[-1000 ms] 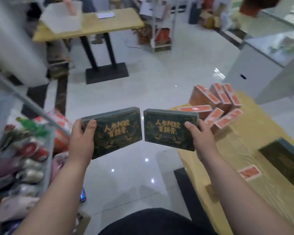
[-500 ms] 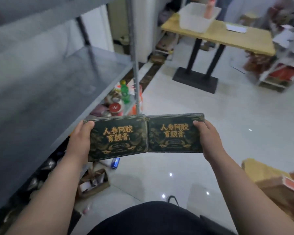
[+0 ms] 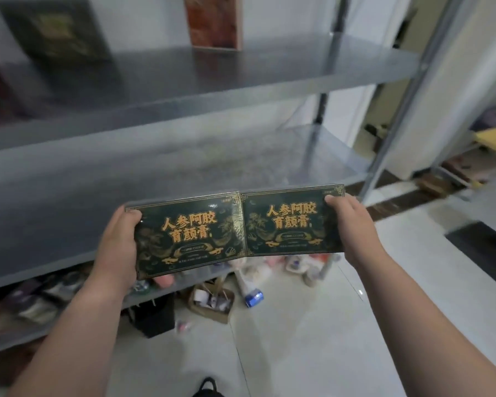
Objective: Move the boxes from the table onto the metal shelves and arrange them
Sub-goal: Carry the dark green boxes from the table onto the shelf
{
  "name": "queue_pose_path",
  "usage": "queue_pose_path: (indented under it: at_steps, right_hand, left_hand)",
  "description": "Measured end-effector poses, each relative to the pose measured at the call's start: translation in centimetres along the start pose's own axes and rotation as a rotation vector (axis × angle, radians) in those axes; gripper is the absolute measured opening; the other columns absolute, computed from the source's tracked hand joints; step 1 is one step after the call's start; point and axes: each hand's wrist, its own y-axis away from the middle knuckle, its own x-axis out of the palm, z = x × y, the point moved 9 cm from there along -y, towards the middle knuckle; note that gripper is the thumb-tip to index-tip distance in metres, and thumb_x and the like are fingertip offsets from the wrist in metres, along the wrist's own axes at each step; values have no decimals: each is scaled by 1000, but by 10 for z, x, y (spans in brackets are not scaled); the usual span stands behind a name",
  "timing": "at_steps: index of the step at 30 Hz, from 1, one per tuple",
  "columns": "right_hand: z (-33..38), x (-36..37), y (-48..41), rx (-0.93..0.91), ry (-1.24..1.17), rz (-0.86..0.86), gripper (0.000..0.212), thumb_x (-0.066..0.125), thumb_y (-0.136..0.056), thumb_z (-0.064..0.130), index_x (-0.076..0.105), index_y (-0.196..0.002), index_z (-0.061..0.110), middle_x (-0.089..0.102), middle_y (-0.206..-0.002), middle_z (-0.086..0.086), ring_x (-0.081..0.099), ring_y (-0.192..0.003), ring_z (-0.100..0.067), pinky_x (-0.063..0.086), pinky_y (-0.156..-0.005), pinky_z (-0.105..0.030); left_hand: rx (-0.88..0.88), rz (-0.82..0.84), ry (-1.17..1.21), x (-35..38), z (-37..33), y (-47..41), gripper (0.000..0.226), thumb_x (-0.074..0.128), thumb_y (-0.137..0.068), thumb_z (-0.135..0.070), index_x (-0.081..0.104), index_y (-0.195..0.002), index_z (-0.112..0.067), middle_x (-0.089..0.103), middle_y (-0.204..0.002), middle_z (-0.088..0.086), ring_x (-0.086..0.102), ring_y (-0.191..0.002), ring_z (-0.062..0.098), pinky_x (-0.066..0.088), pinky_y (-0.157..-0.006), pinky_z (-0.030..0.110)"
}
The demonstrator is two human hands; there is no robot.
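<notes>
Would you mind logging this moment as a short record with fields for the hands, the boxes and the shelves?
left hand: grips the left green box at its left edge
right hand: grips the right green box at its right edge
boxes: side by side, inner edges touching, gold lettering facing the camera
position: held in front of the middle shelf, not yet set down
upper shelf: bears a dark box and a reddish-brown box, both blurred
</notes>
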Motion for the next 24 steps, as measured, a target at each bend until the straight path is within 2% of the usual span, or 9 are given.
queue_pose_path:
  at_steps: [2,4,7,9,12,15,19,22,24]
  right_hand:
    - [30,27,-4,-70,4,75,19,57,-96,30,62,-80,20,67,-67,6,70,-73,-6,53,-66,-19]
    - [58,56,-8,-113,-11,158,20,57,-96,31,62,-79,22,68,-68,7,68,-63,-6,51,-59,-24]
    - [105,99,-9,-203,-27,257,21,53,-100,29,60,-82,20,65,-57,20,62,-51,3,51,-50,-20]
    - [137,124,-7,-278,-22,293,20,52,-100,29,61,-85,21,65,-58,24,63,-56,3,55,-58,-22]
    - [182,157,-5,-342,-52,323,16,55,-99,29,64,-87,23,72,-70,12,69,-70,-11,60,-71,-40]
    - [221,185,-12,-416,-82,324,12,56,-98,30,66,-92,27,76,-83,3,73,-81,-19,61,-70,-41]
    - [258,218,-34,-484,-139,296,10,57,-98,29,65,-102,32,76,-94,1,75,-85,-20,61,-71,-41]
    - [276,236,-54,-554,-157,237,26,59,-96,32,57,-118,45,72,-110,3,72,-98,-24,61,-80,-47]
    - [285,251,-62,-610,-164,259,38,58,-97,29,50,-125,53,70,-120,2,71,-102,-23,60,-85,-48]
  left_hand:
    - [49,-79,22,-24,-21,9,25,46,-92,-44,59,-73,-33,66,-87,5,67,-91,31,56,-75,50]
    - [112,-161,78,-51,-45,17,27,45,-96,-37,55,-73,-30,65,-72,-4,65,-81,24,54,-70,41]
    - [193,-206,122,-86,-80,22,20,54,-92,-39,58,-73,-33,67,-72,-6,65,-82,28,53,-74,46]
    - [243,-268,163,-112,-101,19,12,63,-92,-36,61,-80,-35,71,-81,-3,68,-87,29,54,-83,52]
    - [301,-305,202,-137,-133,7,7,67,-91,-29,60,-91,-32,75,-84,0,73,-82,27,56,-83,54]
    - [370,-266,246,-148,-167,-12,19,73,-82,-26,60,-93,-33,75,-88,3,73,-82,29,57,-74,51]
    - [473,-187,235,-153,-212,-49,37,81,-75,-20,63,-102,-35,68,-112,14,70,-95,38,56,-77,64]
    - [512,-172,187,-151,-233,-89,40,78,-83,-21,60,-111,-42,66,-115,8,71,-95,36,57,-79,62]
    - [518,-152,134,-145,-243,-118,46,82,-77,-30,59,-112,-49,63,-122,8,71,-96,35,57,-82,60]
